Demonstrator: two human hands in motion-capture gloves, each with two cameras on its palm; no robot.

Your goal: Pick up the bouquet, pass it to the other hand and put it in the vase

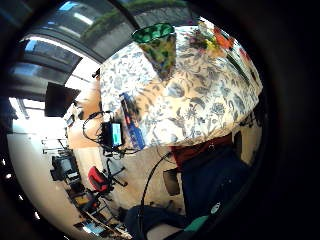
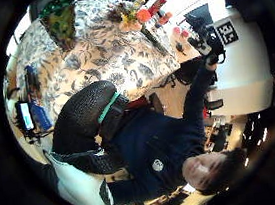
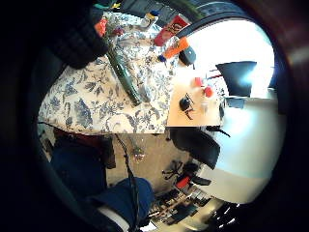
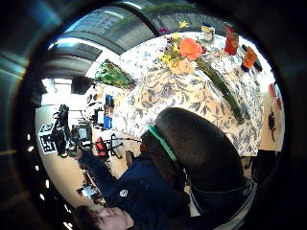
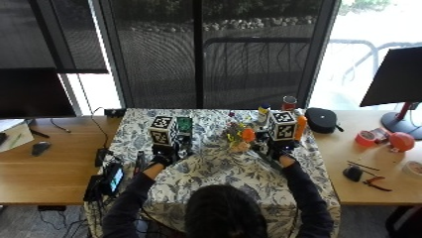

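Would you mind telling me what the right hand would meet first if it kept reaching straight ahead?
Probably the bouquet: its green stems lie on the tablecloth just beside the right hand, though depth is unclear.

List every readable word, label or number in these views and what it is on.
None can be read.
Red can: print too small.
Orange bottle: label too small.
Blue box: print blurred.
Phone: screen lit, nothing legible.
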